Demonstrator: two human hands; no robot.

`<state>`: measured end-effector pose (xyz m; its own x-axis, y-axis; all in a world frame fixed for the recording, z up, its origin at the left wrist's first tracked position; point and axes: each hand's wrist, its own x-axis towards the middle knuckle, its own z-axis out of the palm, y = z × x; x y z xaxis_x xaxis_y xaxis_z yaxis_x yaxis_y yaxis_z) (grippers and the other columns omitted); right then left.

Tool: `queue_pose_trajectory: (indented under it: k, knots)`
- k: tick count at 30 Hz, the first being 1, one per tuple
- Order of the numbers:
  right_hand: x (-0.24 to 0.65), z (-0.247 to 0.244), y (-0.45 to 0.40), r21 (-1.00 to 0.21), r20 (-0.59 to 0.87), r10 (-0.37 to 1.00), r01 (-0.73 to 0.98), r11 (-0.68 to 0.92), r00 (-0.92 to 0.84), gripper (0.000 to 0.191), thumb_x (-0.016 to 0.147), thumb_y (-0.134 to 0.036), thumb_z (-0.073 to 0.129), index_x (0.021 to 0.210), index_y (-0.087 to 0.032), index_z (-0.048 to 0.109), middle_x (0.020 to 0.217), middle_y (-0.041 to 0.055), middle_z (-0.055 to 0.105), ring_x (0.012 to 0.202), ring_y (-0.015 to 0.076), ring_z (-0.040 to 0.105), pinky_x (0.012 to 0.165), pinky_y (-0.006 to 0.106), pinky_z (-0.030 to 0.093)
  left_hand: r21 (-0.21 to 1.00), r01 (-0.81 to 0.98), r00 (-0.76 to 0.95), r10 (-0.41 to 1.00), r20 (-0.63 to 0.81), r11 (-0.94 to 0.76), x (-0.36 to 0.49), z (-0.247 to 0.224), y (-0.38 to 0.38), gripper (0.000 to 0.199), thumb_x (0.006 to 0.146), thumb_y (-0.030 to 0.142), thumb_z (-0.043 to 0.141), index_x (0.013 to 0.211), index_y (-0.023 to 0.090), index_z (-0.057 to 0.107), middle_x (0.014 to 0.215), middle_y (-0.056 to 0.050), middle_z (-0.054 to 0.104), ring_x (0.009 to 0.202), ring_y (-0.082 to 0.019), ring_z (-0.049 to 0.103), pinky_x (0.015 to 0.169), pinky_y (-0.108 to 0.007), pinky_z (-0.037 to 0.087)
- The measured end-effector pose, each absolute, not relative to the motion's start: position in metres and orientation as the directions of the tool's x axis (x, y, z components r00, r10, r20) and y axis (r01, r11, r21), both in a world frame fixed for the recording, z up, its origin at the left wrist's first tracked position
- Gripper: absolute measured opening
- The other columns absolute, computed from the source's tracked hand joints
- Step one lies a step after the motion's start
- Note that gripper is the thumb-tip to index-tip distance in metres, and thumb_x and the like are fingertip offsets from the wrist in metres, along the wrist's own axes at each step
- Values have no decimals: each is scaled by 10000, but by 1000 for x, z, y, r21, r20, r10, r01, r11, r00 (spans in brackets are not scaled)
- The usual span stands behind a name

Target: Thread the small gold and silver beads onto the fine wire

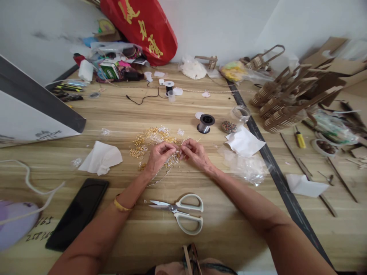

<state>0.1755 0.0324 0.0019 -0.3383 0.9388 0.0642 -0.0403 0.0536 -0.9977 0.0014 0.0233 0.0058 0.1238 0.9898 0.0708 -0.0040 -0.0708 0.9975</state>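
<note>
My left hand (161,156) and my right hand (196,154) meet over the middle of the table, fingertips pinched close together. Between them is a piece too small to make out, perhaps part of the silver chain. Under and around the fingers lies a pile of gold and silver jewellery findings (139,147), small rings among them. A thin silver chain (160,179) trails from the pile below my left hand. Nearer to me, scissors with white handles (189,212) lie with their blades pointing left, touched by neither hand.
Behind my hands stand a wire spool (205,124) and a tipped clear jar (239,116) with beads. A black phone (77,214) lies left, near a crumpled tissue (101,157). Clear plastic bags (246,166) lie right. Small woven baskets (276,107) stand at the far right.
</note>
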Motion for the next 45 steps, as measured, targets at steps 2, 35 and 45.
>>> queue_pose_trajectory:
  k: [2,35,45]
  knots:
    - [175,2,31,-998,61,941,-51,47,-332,331,838,-512,598,834,-192,515,631,-10,628,568,139,639,503,246,454,998,21,118,991,58,-61,1,2,23,156,736,300,707,769,154,664,837,-55,709,771,-167,629,723,-279,482]
    - [178,0,36,-998,15,951,-67,-6,-309,333,770,-461,691,822,-147,594,608,1,634,536,101,570,497,213,460,999,10,119,992,43,-45,-1,4,26,163,655,276,772,692,152,672,750,-30,699,710,-146,617,703,-275,486]
    - [181,2,38,-994,30,939,-108,-7,-343,325,764,-444,702,841,-140,616,613,7,649,547,109,603,502,218,482,997,32,131,990,60,-65,-1,0,27,168,655,281,776,694,152,677,702,-19,678,663,-136,595,649,-260,465]
